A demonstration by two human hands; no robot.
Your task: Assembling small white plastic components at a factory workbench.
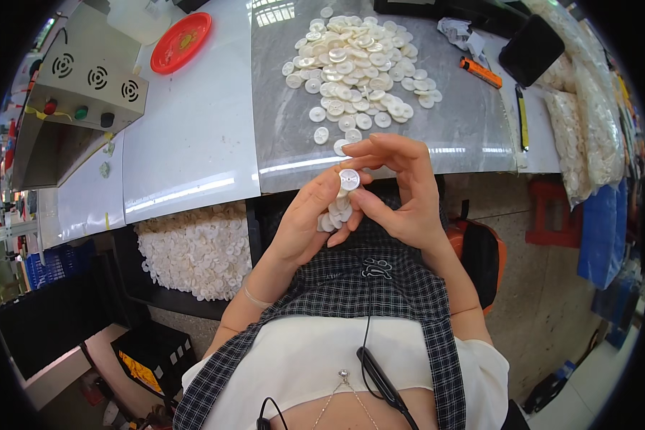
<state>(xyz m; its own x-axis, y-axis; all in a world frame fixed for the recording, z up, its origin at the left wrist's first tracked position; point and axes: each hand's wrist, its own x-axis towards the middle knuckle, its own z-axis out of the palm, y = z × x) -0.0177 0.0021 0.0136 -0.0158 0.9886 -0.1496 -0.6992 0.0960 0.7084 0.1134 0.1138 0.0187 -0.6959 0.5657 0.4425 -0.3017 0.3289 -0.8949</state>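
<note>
My left hand (299,223) is closed around several small white plastic discs (339,213), which lie in a stack against its palm and fingers. One white disc (349,180), with a raised centre and a ribbed face, is tilted up between both hands. The thumb of my right hand (413,204) presses at its lower edge and the right fingers curve over it; the fingertips behind the disc are partly hidden. Just beyond my hands, a heap of like discs (362,64) spreads over the grey tabletop (283,154), with a few strays near the front edge.
A metal box with coloured buttons (86,89) and a red plate (181,43) are at left. At right lie an orange marker (481,72), a yellow cutter knife (522,118), a black case (532,50) and filled plastic bags (588,129). Below the table, a black drawer holds more discs (193,251).
</note>
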